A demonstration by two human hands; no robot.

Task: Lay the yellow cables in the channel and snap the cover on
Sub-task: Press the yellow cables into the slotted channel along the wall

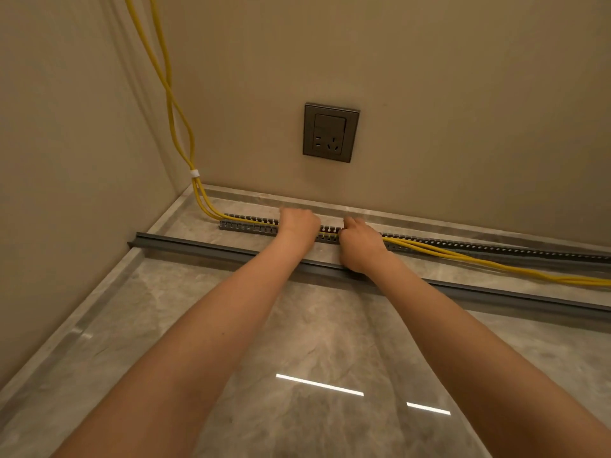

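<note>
A grey slotted channel [248,225] lies on the floor along the far wall. Yellow cables [180,117] hang down the corner, held by a white tie, and enter the channel's left end. My left hand [299,223] presses down on the cables inside the channel. My right hand [360,241] sits just to its right, fingers closed on the cables where they leave the channel. Right of my hands the yellow cables run loose over the floor in front of the channel. The long grey cover [211,248] lies on the floor nearer to me, parallel to the channel.
A dark wall socket [330,132] is set in the far wall above the channel. A side wall closes the left. The floor is glossy grey marble tile [297,342] with a raised border along both walls.
</note>
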